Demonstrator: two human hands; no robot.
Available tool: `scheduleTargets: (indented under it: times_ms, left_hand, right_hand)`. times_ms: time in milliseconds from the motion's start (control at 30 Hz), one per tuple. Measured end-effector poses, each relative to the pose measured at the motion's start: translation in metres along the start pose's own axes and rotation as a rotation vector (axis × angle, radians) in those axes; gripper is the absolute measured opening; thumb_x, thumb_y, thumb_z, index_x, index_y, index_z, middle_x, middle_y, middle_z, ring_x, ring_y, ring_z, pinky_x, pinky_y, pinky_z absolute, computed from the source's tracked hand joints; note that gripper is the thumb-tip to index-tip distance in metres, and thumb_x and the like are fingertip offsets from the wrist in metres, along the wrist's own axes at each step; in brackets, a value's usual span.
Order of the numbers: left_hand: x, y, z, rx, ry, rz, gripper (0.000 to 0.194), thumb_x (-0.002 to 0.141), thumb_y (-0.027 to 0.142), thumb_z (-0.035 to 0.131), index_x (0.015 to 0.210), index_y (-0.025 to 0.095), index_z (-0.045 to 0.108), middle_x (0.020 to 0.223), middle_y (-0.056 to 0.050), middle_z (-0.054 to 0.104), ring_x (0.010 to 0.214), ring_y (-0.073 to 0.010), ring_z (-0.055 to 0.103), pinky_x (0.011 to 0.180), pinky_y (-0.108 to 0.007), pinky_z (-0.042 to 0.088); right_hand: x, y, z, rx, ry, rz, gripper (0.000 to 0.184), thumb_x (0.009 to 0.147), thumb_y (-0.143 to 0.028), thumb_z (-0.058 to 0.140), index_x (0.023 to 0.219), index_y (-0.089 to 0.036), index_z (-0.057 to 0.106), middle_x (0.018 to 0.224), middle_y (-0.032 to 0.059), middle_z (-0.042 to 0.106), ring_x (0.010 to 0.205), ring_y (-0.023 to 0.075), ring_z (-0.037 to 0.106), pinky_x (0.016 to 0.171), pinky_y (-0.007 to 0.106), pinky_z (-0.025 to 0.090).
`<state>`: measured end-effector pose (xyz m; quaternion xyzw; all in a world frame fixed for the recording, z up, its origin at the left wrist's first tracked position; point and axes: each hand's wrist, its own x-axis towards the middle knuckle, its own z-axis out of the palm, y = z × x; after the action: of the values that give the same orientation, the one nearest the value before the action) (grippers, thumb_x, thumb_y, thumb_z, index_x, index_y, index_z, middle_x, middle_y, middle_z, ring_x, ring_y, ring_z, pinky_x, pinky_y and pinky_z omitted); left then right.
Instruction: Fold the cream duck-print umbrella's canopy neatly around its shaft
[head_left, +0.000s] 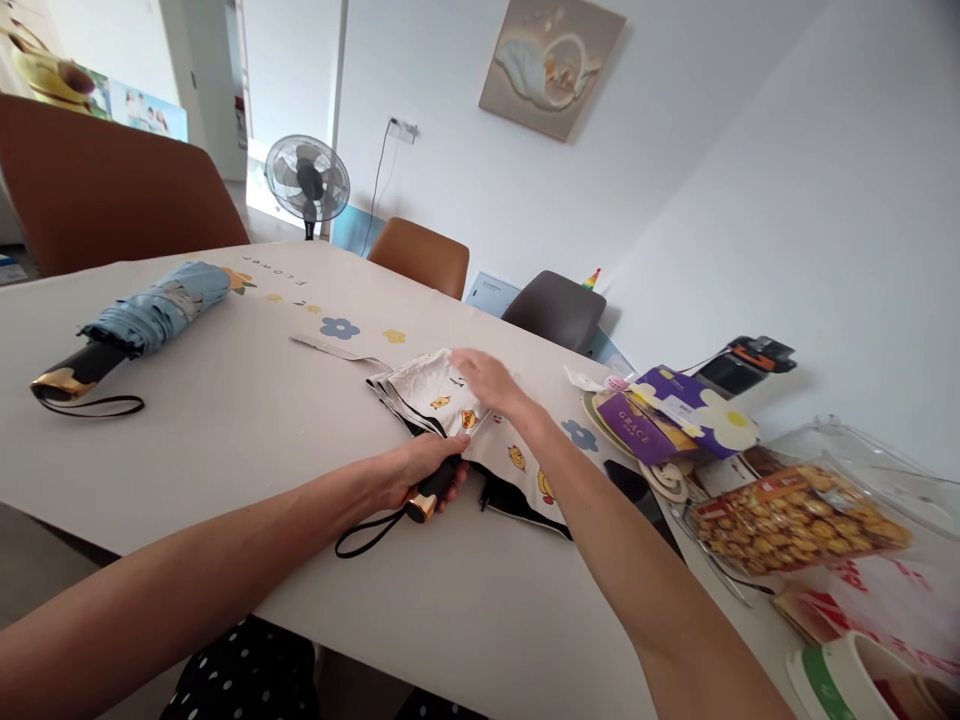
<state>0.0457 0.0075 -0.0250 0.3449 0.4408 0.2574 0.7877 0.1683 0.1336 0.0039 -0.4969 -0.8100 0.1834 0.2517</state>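
Note:
A white folding umbrella [517, 455] printed with yellow ducks lies loosely spread in front of me, black on its underside. My left hand [424, 470] is wrapped round its black and gold handle, from which a thin black wrist loop hangs. My right hand [484, 380] lies over the umbrella's fabric beyond the handle, slightly blurred; whether its fingers grip the cloth I cannot make out. A pale strap sticks out of the fabric toward the left. At the table's left lies a light blue folding umbrella [161, 305], rolled up, with a black and gold handle and a loop.
The white table [247, 480] has printed flowers. Along its right side stand a purple tissue box [652, 425], a dark phone [641, 500], a bag of snacks [802, 520] and a white and green cup [832, 680]. Chairs [420, 258] and a fan [307, 180] stand beyond.

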Motion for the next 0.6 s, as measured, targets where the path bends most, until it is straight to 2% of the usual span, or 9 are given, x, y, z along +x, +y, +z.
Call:
scheduleTargets:
  times_ms: [67,133,200,267,333,400,500,600]
  left_hand:
    - [0.003,-0.001,-0.002,0.0,-0.014,-0.024,0.036,0.086,0.045,0.043,0.067,0.014,0.047,0.062,0.002,0.049,0.044,-0.0076,0.047,0.04,-0.022,0.037]
    - [0.005,-0.001,-0.005,-0.025,-0.031,-0.047,0.035,0.086,0.044,0.045,0.069,0.014,0.048,0.063,0.002,0.05,0.045,-0.0072,0.047,0.04,-0.022,0.038]
    - [0.005,-0.001,-0.006,-0.065,-0.045,-0.052,0.033,0.086,0.043,0.045,0.07,0.014,0.048,0.062,0.003,0.049,0.044,-0.0066,0.046,0.04,-0.021,0.037]
    - [0.005,0.0,-0.006,-0.103,-0.047,-0.048,0.032,0.087,0.042,0.045,0.072,0.014,0.048,0.061,0.004,0.048,0.043,-0.0062,0.045,0.039,-0.021,0.036]
    - [0.004,0.0,-0.005,-0.14,-0.05,-0.043,0.031,0.087,0.042,0.045,0.074,0.014,0.048,0.061,0.004,0.048,0.043,-0.0057,0.044,0.039,-0.02,0.036]
    - [0.004,0.001,-0.005,-0.173,-0.061,-0.038,0.032,0.087,0.042,0.044,0.075,0.013,0.049,0.06,0.004,0.047,0.042,-0.0053,0.043,0.038,-0.02,0.035]
    - [0.005,0.001,-0.005,-0.201,-0.069,-0.005,0.032,0.088,0.042,0.043,0.077,0.012,0.049,0.059,0.004,0.045,0.042,-0.0053,0.043,0.037,-0.019,0.034]
    - [0.005,0.003,-0.005,-0.216,-0.056,0.029,0.031,0.087,0.042,0.046,0.081,0.011,0.05,0.059,0.004,0.044,0.043,-0.0053,0.043,0.036,-0.019,0.034]
  right_hand:
    - [-0.002,0.006,0.011,-0.129,-0.165,0.074,0.033,0.08,-0.045,0.048,0.062,-0.02,0.058,0.076,0.0055,0.065,0.082,0.0241,0.058,0.082,0.037,0.038]
    - [0.001,0.007,0.016,-0.143,-0.199,0.114,0.038,0.083,-0.048,0.041,0.064,-0.02,0.057,0.076,0.0068,0.065,0.079,0.024,0.057,0.078,0.037,0.039]
    - [0.004,0.005,0.014,-0.093,-0.084,0.09,0.039,0.086,-0.047,0.034,0.073,-0.019,0.058,0.081,0.0066,0.065,0.08,0.0222,0.057,0.076,0.035,0.04]
    - [0.003,0.001,0.005,-0.029,0.091,0.056,0.037,0.087,-0.045,0.032,0.085,-0.019,0.058,0.09,0.0062,0.065,0.087,0.0207,0.057,0.079,0.033,0.04]
    - [-0.007,0.0,-0.007,0.036,0.239,0.035,0.036,0.087,-0.045,0.035,0.094,-0.018,0.057,0.1,0.0067,0.064,0.096,0.0204,0.056,0.083,0.033,0.04]
    - [-0.024,0.006,-0.018,0.065,0.312,0.047,0.037,0.086,-0.046,0.037,0.099,-0.018,0.057,0.107,0.0081,0.062,0.102,0.0213,0.055,0.088,0.035,0.039]
    - [-0.056,0.027,-0.03,0.06,0.391,0.14,0.039,0.083,-0.047,0.041,0.104,-0.018,0.056,0.115,0.0107,0.06,0.108,0.0235,0.053,0.091,0.039,0.038]
    - [-0.085,0.056,-0.036,0.07,0.471,0.325,0.039,0.08,-0.047,0.044,0.102,-0.018,0.057,0.113,0.0115,0.06,0.105,0.0252,0.054,0.09,0.04,0.039]
